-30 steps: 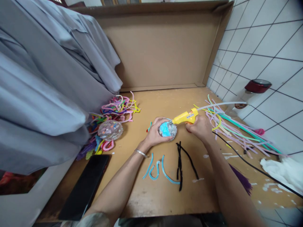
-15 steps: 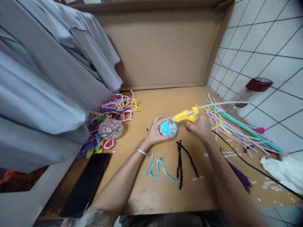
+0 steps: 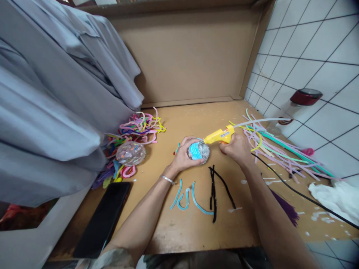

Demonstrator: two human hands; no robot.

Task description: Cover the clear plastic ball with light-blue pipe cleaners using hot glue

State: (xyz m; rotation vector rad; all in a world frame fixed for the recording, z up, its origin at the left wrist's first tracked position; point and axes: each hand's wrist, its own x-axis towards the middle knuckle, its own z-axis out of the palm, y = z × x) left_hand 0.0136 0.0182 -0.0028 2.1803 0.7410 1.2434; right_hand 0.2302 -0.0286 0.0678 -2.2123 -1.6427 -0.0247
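My left hand (image 3: pixel 183 155) is wrapped around a clear, rounded plastic ball (image 3: pixel 205 152) with rows of blue pipe cleaner (image 3: pixel 195 151) on its side. In my right hand (image 3: pixel 238 149) is a yellow hot glue gun (image 3: pixel 218 136), its metal nozzle touching the ball beside the blue rows. A long translucent glue stick (image 3: pixel 262 120) sticks out of the gun's back. Below the ball, several short blue pipe cleaner pieces (image 3: pixel 183 203) lie near some black pipe cleaners (image 3: pixel 213 194).
On the left are a tangle of coloured pipe cleaners (image 3: pixel 140 125), another clear ball (image 3: pixel 131 153) and a black phone (image 3: pixel 103 220). To the right lie long pipe cleaners (image 3: pixel 280 149), a red-lidded jar (image 3: pixel 305 97), white tissue (image 3: pixel 336 198), purple bristles (image 3: pixel 286 207) and a black cord (image 3: pixel 294 190).
Both hands stay in nearly the same place, with the nozzle still against the ball. The whole view has shifted slightly.
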